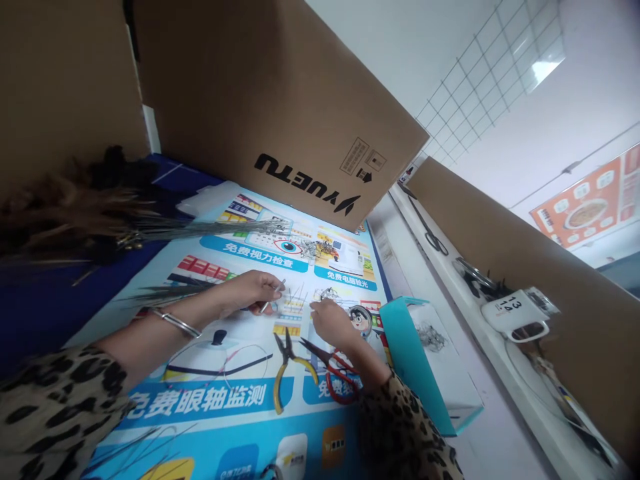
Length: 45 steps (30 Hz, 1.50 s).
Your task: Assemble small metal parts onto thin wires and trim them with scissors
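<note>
Left hand's pinching a thin pale rod; right's curled, can't tell on what. Pliers and scissors sit just below both, probably for easy reach.

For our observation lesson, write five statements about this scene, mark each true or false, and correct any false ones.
1. The left hand holds a thin pale rod. True.
2. The scissors are in the right hand. False: the red-handled scissors lie on the printed sheet.
3. The pliers have yellow handles. True.
4. The mug stands between the hands. False: the white mug is on the ledge.
5. A bracelet circles the left wrist. True.
</note>
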Each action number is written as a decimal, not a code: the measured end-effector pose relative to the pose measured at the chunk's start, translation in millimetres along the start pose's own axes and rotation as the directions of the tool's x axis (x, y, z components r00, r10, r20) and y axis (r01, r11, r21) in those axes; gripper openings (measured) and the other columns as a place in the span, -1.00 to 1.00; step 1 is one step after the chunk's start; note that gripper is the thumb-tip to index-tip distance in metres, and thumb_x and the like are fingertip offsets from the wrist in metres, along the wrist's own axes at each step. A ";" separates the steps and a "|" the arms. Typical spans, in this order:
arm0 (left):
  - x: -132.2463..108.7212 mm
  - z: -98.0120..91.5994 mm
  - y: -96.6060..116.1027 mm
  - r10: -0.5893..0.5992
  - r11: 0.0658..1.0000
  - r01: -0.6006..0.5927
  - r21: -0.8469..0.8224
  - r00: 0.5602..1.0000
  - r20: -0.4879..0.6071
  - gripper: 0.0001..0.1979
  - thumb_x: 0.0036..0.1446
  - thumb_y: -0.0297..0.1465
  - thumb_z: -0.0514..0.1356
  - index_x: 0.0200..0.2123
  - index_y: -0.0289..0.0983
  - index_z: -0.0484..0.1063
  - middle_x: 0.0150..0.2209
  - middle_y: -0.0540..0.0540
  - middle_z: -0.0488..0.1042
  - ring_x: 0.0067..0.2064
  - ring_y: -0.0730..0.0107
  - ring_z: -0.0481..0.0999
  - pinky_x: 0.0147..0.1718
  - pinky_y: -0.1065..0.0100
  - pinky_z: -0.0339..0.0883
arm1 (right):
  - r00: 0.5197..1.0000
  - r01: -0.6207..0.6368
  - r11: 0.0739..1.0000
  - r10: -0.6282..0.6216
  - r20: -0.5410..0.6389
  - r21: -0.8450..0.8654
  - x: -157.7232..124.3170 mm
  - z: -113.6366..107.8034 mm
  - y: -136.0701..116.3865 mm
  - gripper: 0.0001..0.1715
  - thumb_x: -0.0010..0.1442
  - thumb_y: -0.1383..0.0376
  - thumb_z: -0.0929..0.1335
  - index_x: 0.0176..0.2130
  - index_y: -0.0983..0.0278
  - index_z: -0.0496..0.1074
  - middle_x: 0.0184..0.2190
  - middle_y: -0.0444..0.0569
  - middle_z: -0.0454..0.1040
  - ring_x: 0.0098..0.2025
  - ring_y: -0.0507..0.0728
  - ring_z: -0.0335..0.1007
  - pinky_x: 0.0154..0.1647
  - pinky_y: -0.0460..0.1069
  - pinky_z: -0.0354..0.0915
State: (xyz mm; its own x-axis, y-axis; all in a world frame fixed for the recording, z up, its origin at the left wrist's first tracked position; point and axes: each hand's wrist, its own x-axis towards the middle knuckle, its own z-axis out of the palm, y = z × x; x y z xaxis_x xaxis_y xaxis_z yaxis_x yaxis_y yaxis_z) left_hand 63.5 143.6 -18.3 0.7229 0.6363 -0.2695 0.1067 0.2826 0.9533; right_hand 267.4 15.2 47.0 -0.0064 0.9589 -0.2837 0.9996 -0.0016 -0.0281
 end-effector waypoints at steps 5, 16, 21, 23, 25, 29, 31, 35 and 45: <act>3.8 14.8 -10.8 0.020 0.999 -0.019 -0.039 0.999 0.026 -0.62 -0.17 -0.17 0.43 -0.31 -0.27 0.53 -0.57 0.01 0.50 -0.56 0.36 0.50 -0.63 0.45 0.21 | 0.997 0.045 0.997 -0.042 -0.060 0.058 28.5 17.2 -5.5 -0.59 0.35 0.38 0.19 0.10 0.29 0.42 -0.06 0.17 0.45 0.01 0.22 0.38 -0.03 0.04 0.29; 3.2 6.3 0.8 0.111 0.976 -0.138 -0.166 0.980 -0.166 -0.58 -0.13 -0.16 0.43 -0.23 -0.28 0.55 -0.55 -0.03 0.53 -0.55 0.39 0.47 -0.58 0.44 0.25 | 0.994 0.001 0.983 0.020 -0.111 0.182 50.6 20.7 12.3 -0.72 0.33 0.25 0.28 -0.09 0.22 0.55 -0.15 -0.02 0.59 -0.10 0.12 0.48 -0.11 -0.06 0.29; -5.1 -3.5 17.4 0.143 0.944 -0.222 -0.246 0.942 -0.303 -0.49 -0.18 -0.14 0.48 -0.18 -0.29 0.55 -0.20 -0.14 0.61 -0.42 0.41 0.55 -0.50 0.45 0.35 | 0.994 -0.054 0.990 0.065 -0.084 0.133 62.7 19.7 -6.1 -0.56 0.23 -0.06 0.35 -0.16 0.22 0.55 -0.16 0.01 0.60 -0.17 0.16 0.52 -0.24 -0.04 0.32; -7.8 -7.3 22.2 0.164 0.930 -0.252 -0.269 0.936 -0.311 -0.48 -0.17 -0.14 0.49 -0.17 -0.29 0.55 -0.12 -0.18 0.60 -0.39 0.40 0.56 -0.49 0.44 0.37 | 0.994 -0.065 0.994 0.071 -0.080 0.084 70.5 18.3 -15.4 -0.53 0.20 -0.06 0.36 -0.14 0.24 0.54 -0.12 0.08 0.59 -0.12 0.21 0.52 -0.20 0.00 0.35; -8.7 -11.4 24.7 0.182 0.919 -0.278 -0.279 0.928 -0.326 -0.49 -0.16 -0.15 0.49 -0.16 -0.30 0.55 -0.10 -0.20 0.60 -0.37 0.39 0.56 -0.48 0.44 0.39 | 0.996 -0.055 0.998 0.057 -0.066 0.026 79.1 16.0 -22.4 -0.60 0.20 0.04 0.37 -0.15 0.28 0.54 -0.12 0.13 0.59 -0.08 0.26 0.52 -0.14 0.04 0.36; -6.2 -17.9 23.0 0.207 0.908 -0.316 -0.274 0.910 -0.360 -0.50 -0.18 -0.17 0.50 -0.17 -0.29 0.55 -0.12 -0.19 0.60 -0.37 0.38 0.56 -0.50 0.45 0.37 | 1.000 -0.003 0.996 0.005 0.018 -0.084 97.3 7.9 -28.6 -0.75 0.14 0.26 0.38 -0.20 0.34 0.56 -0.16 0.20 0.60 -0.07 0.31 0.54 -0.13 0.07 0.40; -4.1 -19.2 20.0 0.218 0.903 -0.327 -0.277 0.906 -0.362 -0.50 -0.20 -0.18 0.50 -0.18 -0.28 0.55 -0.15 -0.18 0.61 -0.38 0.37 0.56 -0.51 0.43 0.37 | 0.997 0.021 0.991 -0.011 0.073 -0.129 106.8 2.8 -30.1 -0.74 0.07 0.32 0.41 -0.20 0.35 0.56 -0.15 0.23 0.60 -0.06 0.33 0.54 -0.15 0.07 0.43; -0.8 -18.5 13.9 0.232 0.900 -0.339 -0.273 0.904 -0.358 -0.53 -0.19 -0.21 0.49 -0.21 -0.28 0.53 -0.21 -0.14 0.61 -0.41 0.37 0.53 -0.50 0.41 0.37 | 0.983 0.057 0.981 -0.023 0.181 -0.184 124.3 -5.3 -35.5 -0.70 -0.06 0.38 0.46 -0.24 0.36 0.57 -0.19 0.23 0.61 -0.10 0.37 0.56 -0.23 0.08 0.47; -3.5 -11.4 15.5 0.265 0.873 -0.416 -0.253 0.841 -0.471 -0.51 -0.10 -0.15 0.44 -0.13 -0.25 0.48 -0.27 -0.06 0.61 -0.41 0.42 0.54 -0.45 0.43 0.34 | 0.995 0.020 0.990 -0.006 0.099 -0.140 127.2 -2.9 -41.0 -0.74 -0.17 0.38 0.45 -0.34 0.32 0.54 -0.22 0.22 0.61 -0.12 0.39 0.55 -0.21 0.13 0.45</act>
State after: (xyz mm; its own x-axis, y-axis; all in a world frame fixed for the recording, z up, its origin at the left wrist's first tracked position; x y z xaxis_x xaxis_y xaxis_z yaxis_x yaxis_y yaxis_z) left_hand 54.8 154.0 -4.1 0.3152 0.9483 -0.0383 -0.3803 0.1631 0.9104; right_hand 225.7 138.1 14.8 -0.0149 0.9262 -0.3767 0.9932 0.0571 0.1012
